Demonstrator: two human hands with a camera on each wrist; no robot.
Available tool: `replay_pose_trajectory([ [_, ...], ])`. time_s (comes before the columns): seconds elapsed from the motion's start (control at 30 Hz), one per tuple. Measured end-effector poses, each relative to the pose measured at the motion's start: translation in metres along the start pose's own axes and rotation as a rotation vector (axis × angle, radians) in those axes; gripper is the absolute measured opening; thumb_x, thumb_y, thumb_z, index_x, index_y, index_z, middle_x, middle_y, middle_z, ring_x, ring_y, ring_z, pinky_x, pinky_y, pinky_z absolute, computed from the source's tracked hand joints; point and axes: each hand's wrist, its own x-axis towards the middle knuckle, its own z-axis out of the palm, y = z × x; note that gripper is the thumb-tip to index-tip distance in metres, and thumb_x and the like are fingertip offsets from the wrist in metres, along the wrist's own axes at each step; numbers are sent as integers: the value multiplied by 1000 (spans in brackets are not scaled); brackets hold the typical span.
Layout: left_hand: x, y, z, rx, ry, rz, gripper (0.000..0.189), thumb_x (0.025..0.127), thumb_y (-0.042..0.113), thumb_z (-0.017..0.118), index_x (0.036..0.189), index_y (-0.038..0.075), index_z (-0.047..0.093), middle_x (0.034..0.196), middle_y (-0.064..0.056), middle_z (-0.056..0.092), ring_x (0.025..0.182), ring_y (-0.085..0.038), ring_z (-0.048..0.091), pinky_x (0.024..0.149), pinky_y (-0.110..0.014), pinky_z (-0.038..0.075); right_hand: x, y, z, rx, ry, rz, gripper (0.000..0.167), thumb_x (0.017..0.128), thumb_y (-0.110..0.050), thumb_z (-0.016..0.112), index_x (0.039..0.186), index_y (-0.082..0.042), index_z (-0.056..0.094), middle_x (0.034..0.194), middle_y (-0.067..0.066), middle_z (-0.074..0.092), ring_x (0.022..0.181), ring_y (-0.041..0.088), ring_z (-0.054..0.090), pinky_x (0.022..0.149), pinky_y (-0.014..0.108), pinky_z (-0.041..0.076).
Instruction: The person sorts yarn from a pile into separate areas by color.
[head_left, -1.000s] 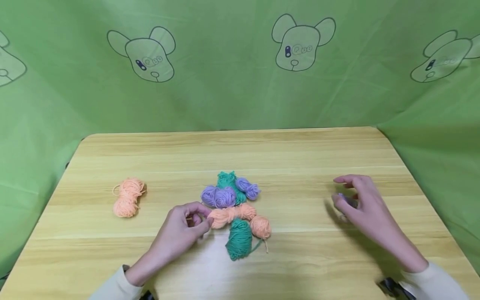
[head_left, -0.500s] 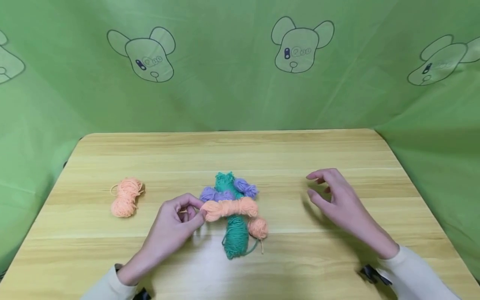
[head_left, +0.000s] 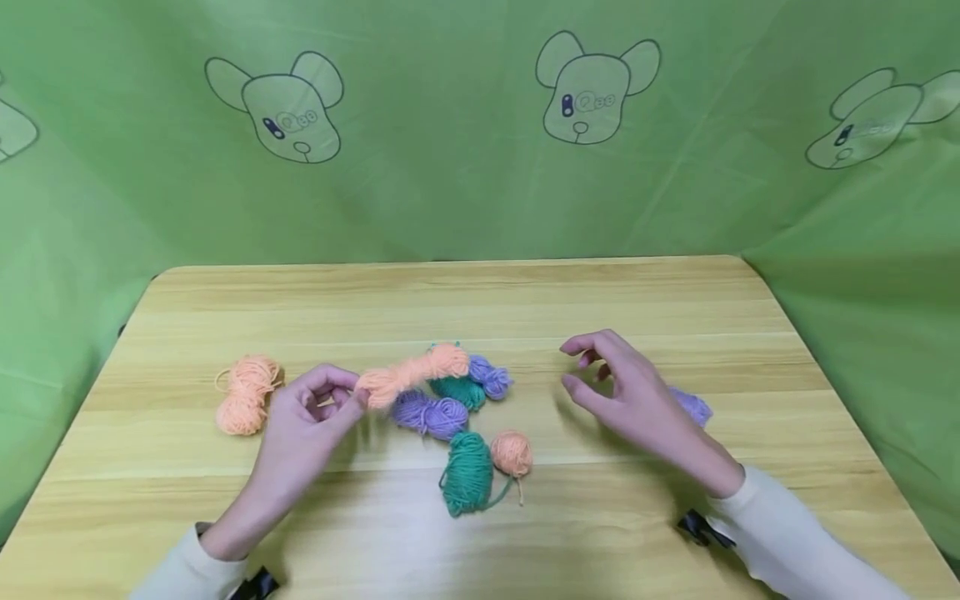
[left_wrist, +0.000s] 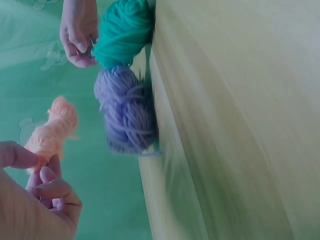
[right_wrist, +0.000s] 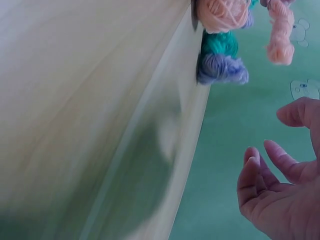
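My left hand (head_left: 311,417) pinches one end of a peach yarn skein (head_left: 412,373), raised above the table; the left wrist view shows thumb and fingers on its near end. Below it lie a purple skein (head_left: 430,415) and a teal skein (head_left: 459,390), partly hidden by the raised one. A smaller purple skein (head_left: 489,377) touches the teal one. Nearer the front sit a green skein (head_left: 467,473) and a small peach ball (head_left: 512,453) with loose tails. To the right, my right hand (head_left: 630,392) hovers with loosely bent fingers, nothing between them in the right wrist view.
Another peach skein (head_left: 250,394) lies at the left of the wooden table (head_left: 600,533). Behind my right hand, a purple skein (head_left: 692,406) rests on the right side, partly covered. A green cloth (head_left: 465,192) with printed bear heads surrounds the table's back and sides.
My left hand has lifted the peach skein off the pile and carried it left and away from me. My right hand has moved left, leaving a purple skein behind it on the table.
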Motion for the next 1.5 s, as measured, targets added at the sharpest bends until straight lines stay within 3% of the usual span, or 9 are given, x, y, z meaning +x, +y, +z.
replay_pose_trajectory([
  [0.13, 1, -2, -10, -43, 88, 17, 9, 97, -7, 74, 105, -9, 71, 88, -8, 67, 74, -14, 62, 61, -20, 52, 6, -9, 8, 30, 8, -45, 36, 96, -10, 83, 129, -11, 69, 114, 1, 69, 100, 26, 64, 82, 40, 58],
  [0.27, 0, -4, -20, -61, 158, -7, 9, 97, -9, 73, 105, -11, 70, 87, -7, 66, 74, -12, 62, 62, -19, 54, 11, -19, 16, 54, 4, -78, 37, 95, -11, 85, 128, -11, 69, 110, -2, 68, 96, 27, 63, 80, 41, 58],
  [0.47, -4, -10, -31, -37, 293, -43, 8, 94, -10, 74, 101, -9, 72, 88, -7, 66, 76, -15, 60, 60, -18, 49, 15, -30, 27, 94, -32, -106, 40, 93, -9, 86, 129, -13, 69, 101, -4, 66, 85, 27, 62, 71, 37, 57],
  [0.63, -5, -16, -39, -96, 399, -101, 9, 92, -14, 73, 99, -10, 70, 88, -8, 68, 73, -15, 60, 58, -17, 49, 16, -35, 39, 126, -48, -179, 40, 92, -5, 87, 128, -9, 69, 102, -7, 68, 82, 26, 63, 66, 38, 58],
  [0.83, -5, -20, -52, -136, 490, -183, 9, 92, -14, 73, 98, -6, 70, 81, -6, 68, 64, -12, 58, 50, -18, 48, 17, -42, 54, 136, -72, -244, 38, 93, -9, 86, 127, -5, 70, 104, 0, 72, 87, 24, 66, 68, 35, 59],
  [1.13, -6, -25, -67, -111, 576, -220, 12, 90, -14, 74, 91, -3, 70, 77, -3, 63, 64, -10, 56, 48, -16, 44, 20, -58, 66, 120, -138, -195, 40, 96, -20, 86, 130, -6, 69, 107, 0, 70, 92, 22, 64, 74, 34, 57],
  [1.5, -12, -30, -74, -89, 575, -289, 12, 93, -8, 79, 94, -1, 69, 75, 0, 63, 63, -10, 54, 45, -18, 37, 22, -73, 83, -3, -136, -192, 35, 93, -30, 87, 120, -14, 70, 104, -6, 65, 81, 18, 60, 68, 26, 50],
])
